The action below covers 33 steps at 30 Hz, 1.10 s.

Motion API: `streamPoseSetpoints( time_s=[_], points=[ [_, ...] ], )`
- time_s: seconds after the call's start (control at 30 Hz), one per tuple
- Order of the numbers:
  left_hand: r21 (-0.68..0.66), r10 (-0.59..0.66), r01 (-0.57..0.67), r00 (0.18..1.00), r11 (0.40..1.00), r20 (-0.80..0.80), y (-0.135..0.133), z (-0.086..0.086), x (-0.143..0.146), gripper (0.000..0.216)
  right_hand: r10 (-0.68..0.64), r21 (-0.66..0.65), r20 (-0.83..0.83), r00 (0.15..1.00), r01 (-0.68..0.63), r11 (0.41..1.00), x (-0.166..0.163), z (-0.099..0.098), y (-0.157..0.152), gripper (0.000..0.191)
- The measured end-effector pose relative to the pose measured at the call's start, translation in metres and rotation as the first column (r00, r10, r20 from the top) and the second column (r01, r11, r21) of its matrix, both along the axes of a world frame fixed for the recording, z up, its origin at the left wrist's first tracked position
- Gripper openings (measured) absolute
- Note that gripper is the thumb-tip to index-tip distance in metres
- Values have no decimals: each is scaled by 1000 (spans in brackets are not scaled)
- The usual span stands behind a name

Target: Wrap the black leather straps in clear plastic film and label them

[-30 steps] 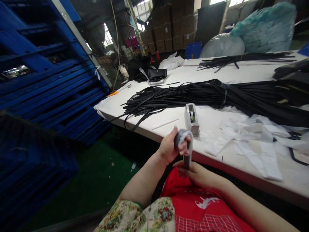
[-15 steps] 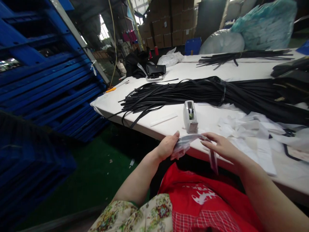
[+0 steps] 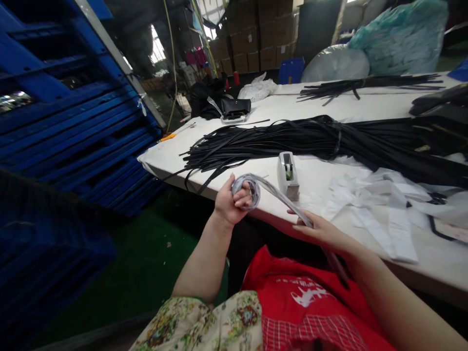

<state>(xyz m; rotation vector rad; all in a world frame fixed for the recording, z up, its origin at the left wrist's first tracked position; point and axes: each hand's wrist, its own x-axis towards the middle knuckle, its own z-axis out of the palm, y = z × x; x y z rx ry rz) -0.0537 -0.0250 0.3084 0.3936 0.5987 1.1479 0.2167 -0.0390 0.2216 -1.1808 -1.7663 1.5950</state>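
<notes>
My left hand (image 3: 229,201) is closed round a coil of grey strap (image 3: 249,188) wound over its fingers, held just in front of the white table's edge (image 3: 190,181). The strap runs down and right from the coil to my right hand (image 3: 321,233), whose fingers pinch it. Past that hand the strap hangs on towards my lap. A small white tape dispenser (image 3: 286,175) stands on the table just behind the strap.
A thick bundle of black straps (image 3: 329,139) lies across the table, a second bundle (image 3: 365,85) farther back. White paper strips (image 3: 380,204) litter the right side. A black pouch (image 3: 237,107) sits at the far end. Stacked blue pallets (image 3: 73,122) stand on the left.
My left hand has risen and moved left with the strap now looped round its fingers. My right hand has slid down the strap, drawing it taut between both hands.
</notes>
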Motion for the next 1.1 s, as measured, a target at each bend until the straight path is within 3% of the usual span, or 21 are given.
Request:
streamPoseSetpoints(
  time_s=[0.1, 0.17, 0.3, 0.43, 0.53, 0.6, 0.67, 0.73, 0.83, 0.9, 1.0, 1.1],
  points=[
    [-15, 111, -110, 992, 994, 64, 7, 7, -5, 55, 82, -287, -243, 967, -152, 946, -8, 2, -9, 55],
    [9, 198, -199, 977, 980, 83, 13, 10, -5, 48, 107, -379, -434, 895, -288, 879, -14, 1, -14, 49],
    [70, 383, -384, 924, 921, 26, 29, 8, -5, 49, 40, -461, -660, 750, -446, 767, -26, 1, -21, 38],
    [163, 520, -502, 849, 850, -96, 45, -9, 2, 50, 27, -489, -685, 728, -488, 723, -37, 5, -22, 35],
    [445, 669, -525, 690, 725, -277, 47, -35, 19, 42, 34, -486, -687, 726, -493, 722, -43, 10, -21, 35],
    [685, 723, -304, 500, 662, -477, 40, -56, 32, 42, 26, -458, -703, 711, -480, 748, -44, 14, -18, 33],
    [733, 694, 94, 260, 674, -671, 28, -76, 42, 49, -25, -452, -710, 704, -428, 783, -41, 16, -14, 34],
    [570, 631, 428, -2, 702, -776, 15, -91, 47, 56, -101, -487, -702, 705, -371, 791, -36, 15, -9, 35],
    [298, 592, 650, -291, 699, -752, 1, -102, 47, 58, -162, -530, -714, 681, -375, 761, -31, 6, -6, 33],
    [196, 584, 696, -377, 691, -718, -4, -104, 45, 55, -170, -532, -740, 650, -411, 740, -30, -1, -6, 31],
    [105, 555, 715, -432, 691, -711, -8, -100, 41, 48, -149, -515, -744, 651, -417, 749, -25, -10, -7, 23],
    [23, 469, 731, -413, 682, -781, -9, -91, 33, 49, 25, -463, -609, 793, -380, 801, -13, -12, -7, 28]
  ],
)
